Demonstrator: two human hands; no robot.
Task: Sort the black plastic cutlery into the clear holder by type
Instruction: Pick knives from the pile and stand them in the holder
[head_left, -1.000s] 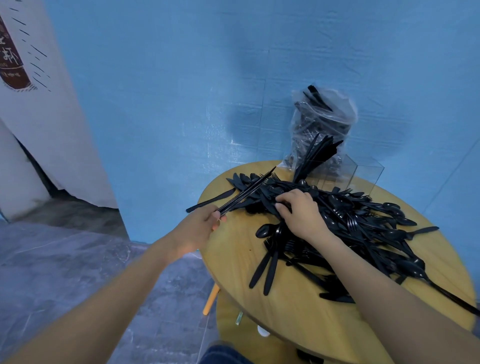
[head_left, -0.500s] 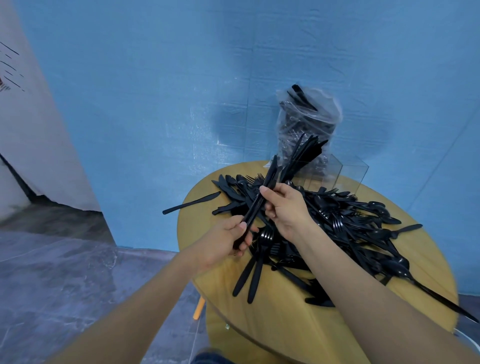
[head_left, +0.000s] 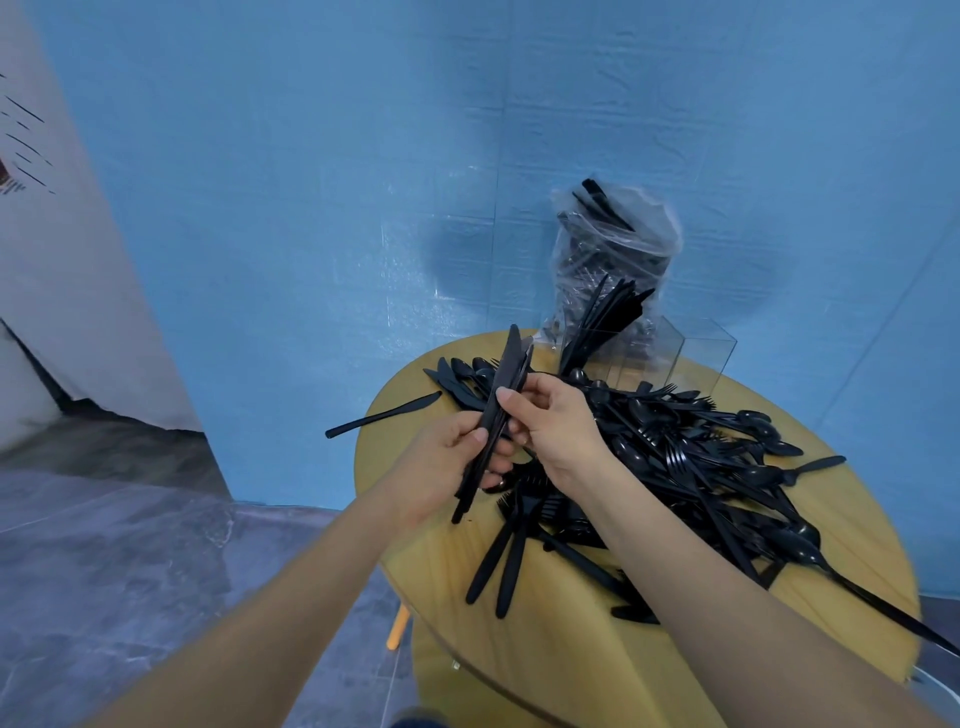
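**Knives gathered upright between both hands**

The left hand is curling round the lower end of a knife bundle, now lifted steeper than half a second ago; the right hand is pinching its middle (thumb on top). Behind them, glossy black cutlery is lying heaped on the round wooden table. The clear holder is standing at the far edge, knives leaning in one compartment.

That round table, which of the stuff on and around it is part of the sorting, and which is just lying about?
Part of the job:
- bundle of black plastic knives, gripped by left hand and right hand
- heap of loose black plastic cutlery
- clear plastic holder with compartments

Just there:
- clear plastic bag of black cutlery
- round yellow wooden table
- blue wall
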